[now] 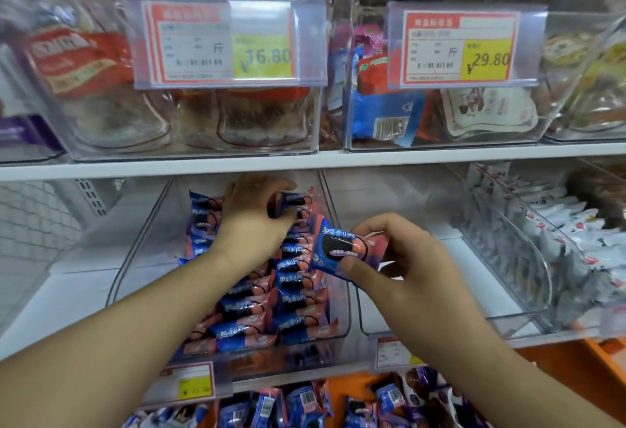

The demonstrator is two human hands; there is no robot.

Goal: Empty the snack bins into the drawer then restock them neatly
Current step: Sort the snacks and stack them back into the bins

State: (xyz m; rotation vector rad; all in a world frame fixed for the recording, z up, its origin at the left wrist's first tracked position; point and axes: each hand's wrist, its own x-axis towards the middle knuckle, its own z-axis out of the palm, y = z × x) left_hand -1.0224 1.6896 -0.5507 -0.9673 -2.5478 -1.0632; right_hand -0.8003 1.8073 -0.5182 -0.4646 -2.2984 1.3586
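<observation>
Pinched in my right hand (403, 254) is one blue-and-pink cookie packet (342, 248), thumb under its lower edge and fingers curled over the far end, held just above the right rim of the clear bin (135, 258). My left hand (254, 214) is deeper inside that bin, fingers closed round a second packet (291, 202) near the back, pressing it against the stacked rows (288, 288). Those rows already fill most of the bin, overlapped like shingles, so I judge restocking is well along.

Below the shelf (305, 161), the orange drawer (576, 360) stands open with loose packets (298, 400) lying in it, waiting their turn.

Risks from here: the wrappers look slick, and a light pinch could let my right packet slide off into the neighbouring empty bin (382, 322) or down to the drawer. Pushing too hard with my left could topple the leaning rows forward, undoing the neat order. Squeezing harder might crush the cookies.
</observation>
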